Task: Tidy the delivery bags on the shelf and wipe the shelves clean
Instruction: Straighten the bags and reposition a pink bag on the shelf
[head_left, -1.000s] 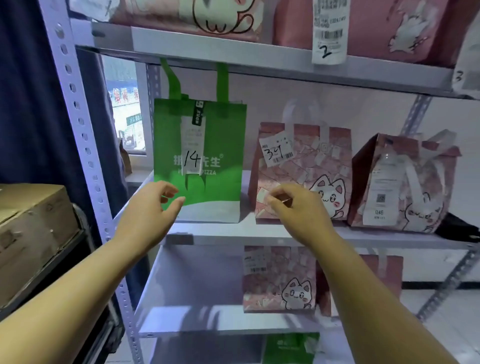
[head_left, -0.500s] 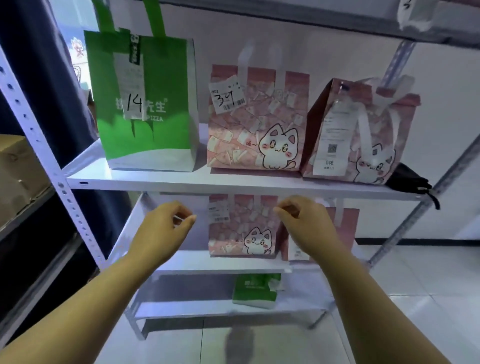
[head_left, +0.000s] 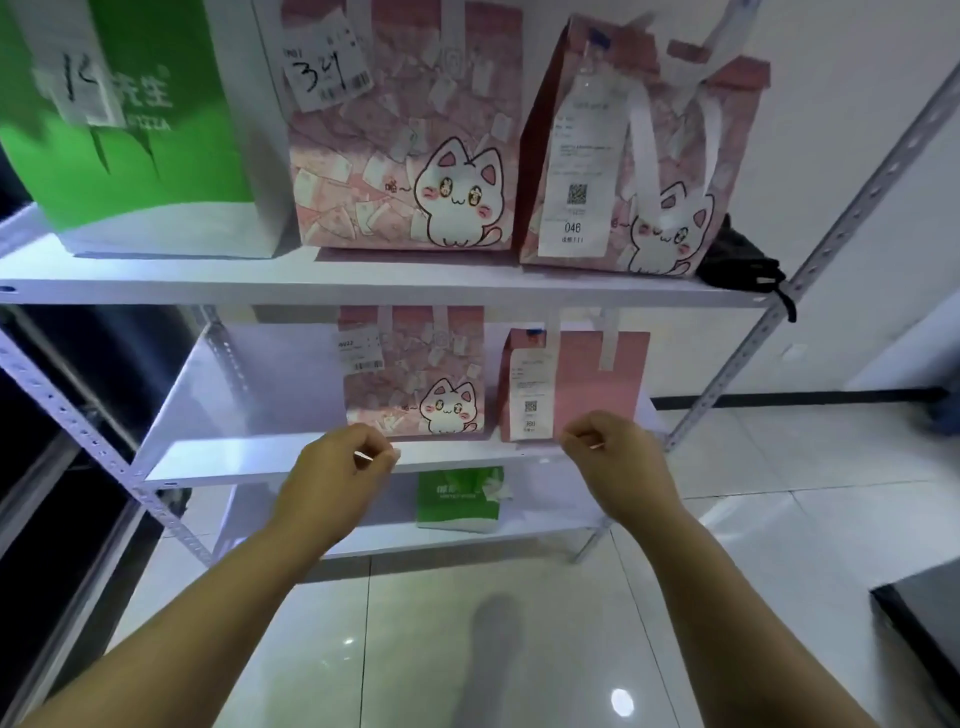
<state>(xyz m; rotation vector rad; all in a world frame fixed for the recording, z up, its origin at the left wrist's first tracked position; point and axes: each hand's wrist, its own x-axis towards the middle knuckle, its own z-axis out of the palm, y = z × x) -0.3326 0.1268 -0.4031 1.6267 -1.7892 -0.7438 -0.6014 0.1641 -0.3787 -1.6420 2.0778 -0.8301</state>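
Observation:
The upper shelf (head_left: 363, 286) carries a green bag (head_left: 135, 156) marked 14, a pink cat bag (head_left: 405, 156) marked 34 and a tilted pink cat bag (head_left: 639, 156) labelled 046. On the shelf below (head_left: 234, 462) stand a smaller pink cat bag (head_left: 415, 379) and a plain pink bag (head_left: 587, 384) with a receipt. My left hand (head_left: 337, 483) and my right hand (head_left: 618, 462) hover at that shelf's front edge, just short of these two bags. Their fingers are loosely curled and hold nothing.
A small green bag (head_left: 457, 499) sits on the lowest shelf. A black object (head_left: 743, 265) lies at the upper shelf's right end behind the 046 bag. Perforated metal uprights (head_left: 831, 218) frame the rack. White floor tiles (head_left: 779, 519) spread to the right.
My view and both hands have dropped from the shelf with the green bag to the shelf below it. The hands stay empty and the bags have not moved.

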